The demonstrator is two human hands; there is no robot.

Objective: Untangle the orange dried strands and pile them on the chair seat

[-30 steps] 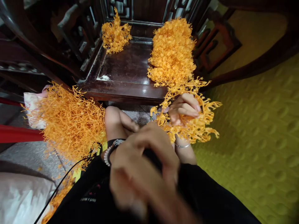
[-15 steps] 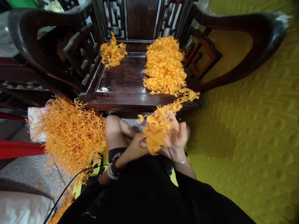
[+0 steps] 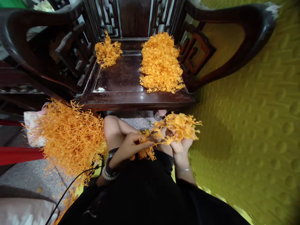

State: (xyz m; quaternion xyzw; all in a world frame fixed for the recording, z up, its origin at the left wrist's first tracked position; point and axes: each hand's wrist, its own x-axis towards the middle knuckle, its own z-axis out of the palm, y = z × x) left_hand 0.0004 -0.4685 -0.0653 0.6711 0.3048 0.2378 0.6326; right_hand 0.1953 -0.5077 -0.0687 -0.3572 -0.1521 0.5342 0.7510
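Above my lap, my right hand [image 3: 182, 142] holds up a bunch of curly orange strands [image 3: 184, 125], which covers most of its fingers. My left hand [image 3: 134, 145] pinches a thin part of the same strands, and some of them hang below it over my black clothing. On the dark wooden chair seat [image 3: 124, 75] in front lie a thick stacked pile of orange strands [image 3: 161, 62] at the right and a smaller clump [image 3: 107, 51] at the back left. A large loose heap of orange strands [image 3: 72, 137] stands left of my knee.
Curved armrests [image 3: 253, 28] flank the seat. A jar with a pink lid [image 3: 160, 114] stands on the floor below the chair's front edge. A black cable [image 3: 67, 187] crosses the lower left. Yellow dimpled material [image 3: 246, 140] covers the right side, and red cloth [image 3: 21, 155] lies at the left.
My right hand has moved right with the bunch. My left hand has moved slightly left and now pinches strands stretched between both hands. The view has shifted a little, and the pink-lidded jar shows.
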